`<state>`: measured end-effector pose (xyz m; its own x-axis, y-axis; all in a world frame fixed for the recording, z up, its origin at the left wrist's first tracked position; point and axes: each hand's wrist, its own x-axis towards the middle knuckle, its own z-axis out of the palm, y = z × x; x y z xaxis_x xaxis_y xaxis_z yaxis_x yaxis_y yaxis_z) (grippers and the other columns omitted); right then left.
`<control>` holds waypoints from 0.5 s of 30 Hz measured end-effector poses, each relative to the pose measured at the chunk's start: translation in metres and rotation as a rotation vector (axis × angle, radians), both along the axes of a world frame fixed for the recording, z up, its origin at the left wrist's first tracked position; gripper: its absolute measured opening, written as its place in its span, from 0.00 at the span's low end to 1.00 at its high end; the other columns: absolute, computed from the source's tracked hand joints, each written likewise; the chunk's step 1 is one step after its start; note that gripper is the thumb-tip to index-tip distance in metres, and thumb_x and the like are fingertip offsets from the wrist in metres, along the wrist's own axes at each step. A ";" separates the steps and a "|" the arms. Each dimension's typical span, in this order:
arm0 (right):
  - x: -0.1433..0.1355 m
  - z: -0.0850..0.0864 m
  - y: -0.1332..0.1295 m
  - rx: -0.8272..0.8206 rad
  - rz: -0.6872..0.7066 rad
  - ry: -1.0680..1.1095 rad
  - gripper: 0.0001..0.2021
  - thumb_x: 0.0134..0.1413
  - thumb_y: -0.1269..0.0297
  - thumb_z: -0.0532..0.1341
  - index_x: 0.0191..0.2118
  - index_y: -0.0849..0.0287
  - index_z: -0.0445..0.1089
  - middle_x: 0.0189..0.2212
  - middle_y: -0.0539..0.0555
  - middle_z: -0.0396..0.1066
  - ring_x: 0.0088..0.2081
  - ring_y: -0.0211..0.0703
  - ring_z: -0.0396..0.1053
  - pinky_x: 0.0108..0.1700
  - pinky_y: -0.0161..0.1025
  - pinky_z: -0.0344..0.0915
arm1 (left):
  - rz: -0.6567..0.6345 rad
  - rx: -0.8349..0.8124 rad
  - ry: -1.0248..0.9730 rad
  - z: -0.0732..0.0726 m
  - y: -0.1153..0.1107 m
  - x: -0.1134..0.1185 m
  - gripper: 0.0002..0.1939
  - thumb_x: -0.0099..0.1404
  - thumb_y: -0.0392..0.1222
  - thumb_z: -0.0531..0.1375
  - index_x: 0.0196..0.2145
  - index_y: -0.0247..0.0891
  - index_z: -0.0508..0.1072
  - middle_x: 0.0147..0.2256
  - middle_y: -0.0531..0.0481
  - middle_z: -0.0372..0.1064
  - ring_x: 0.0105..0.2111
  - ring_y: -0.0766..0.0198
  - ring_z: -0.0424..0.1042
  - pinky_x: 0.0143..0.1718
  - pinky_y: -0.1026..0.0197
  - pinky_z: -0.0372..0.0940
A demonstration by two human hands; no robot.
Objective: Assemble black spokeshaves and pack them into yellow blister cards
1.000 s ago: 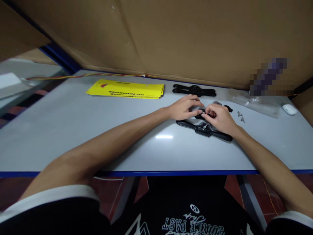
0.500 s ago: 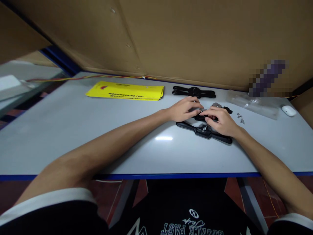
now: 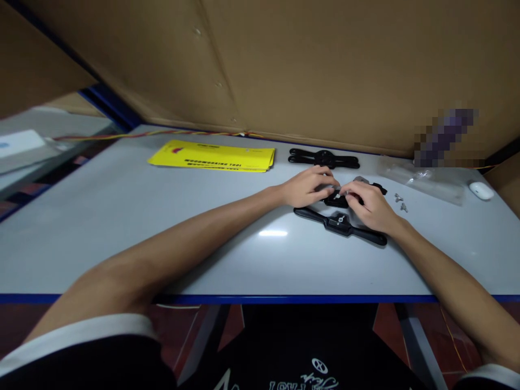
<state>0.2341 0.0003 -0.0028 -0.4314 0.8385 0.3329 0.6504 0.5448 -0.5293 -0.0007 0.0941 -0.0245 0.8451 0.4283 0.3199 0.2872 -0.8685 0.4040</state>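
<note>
On the grey table, both hands' grips closed around a black tool.

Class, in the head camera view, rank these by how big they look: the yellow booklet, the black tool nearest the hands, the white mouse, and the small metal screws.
1. yellow booklet
2. black tool
3. white mouse
4. metal screws
</note>
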 end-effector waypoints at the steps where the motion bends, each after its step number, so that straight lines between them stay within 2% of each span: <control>1: 0.000 0.000 0.000 0.005 0.002 -0.003 0.11 0.65 0.69 0.54 0.40 0.55 0.74 0.33 0.53 0.72 0.34 0.45 0.67 0.40 0.43 0.61 | 0.000 0.001 0.001 0.000 0.000 0.000 0.26 0.77 0.53 0.48 0.54 0.38 0.80 0.49 0.39 0.73 0.50 0.50 0.72 0.57 0.47 0.66; 4: 0.000 0.000 0.000 0.001 0.036 -0.019 0.11 0.62 0.71 0.55 0.36 0.56 0.75 0.33 0.54 0.72 0.34 0.45 0.67 0.40 0.43 0.62 | -0.003 -0.001 -0.004 -0.001 0.001 0.000 0.26 0.77 0.54 0.49 0.55 0.38 0.80 0.49 0.39 0.73 0.50 0.50 0.72 0.57 0.47 0.66; 10: 0.000 0.000 -0.002 -0.027 0.073 -0.059 0.17 0.64 0.71 0.54 0.46 0.53 0.81 0.35 0.54 0.71 0.35 0.46 0.66 0.42 0.44 0.62 | -0.005 -0.009 -0.011 0.000 0.001 0.000 0.24 0.76 0.52 0.50 0.54 0.38 0.80 0.49 0.39 0.73 0.49 0.50 0.72 0.57 0.47 0.66; 15: 0.001 -0.002 -0.002 -0.011 0.069 -0.060 0.18 0.64 0.71 0.53 0.48 0.53 0.79 0.35 0.54 0.71 0.35 0.46 0.66 0.43 0.45 0.62 | -0.011 0.000 -0.001 0.000 0.001 0.000 0.25 0.76 0.51 0.48 0.54 0.37 0.80 0.49 0.39 0.73 0.50 0.50 0.72 0.57 0.47 0.66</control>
<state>0.2349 -0.0015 -0.0044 -0.5074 0.8094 0.2955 0.6419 0.5839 -0.4971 -0.0005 0.0952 -0.0242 0.8493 0.4190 0.3211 0.2770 -0.8715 0.4046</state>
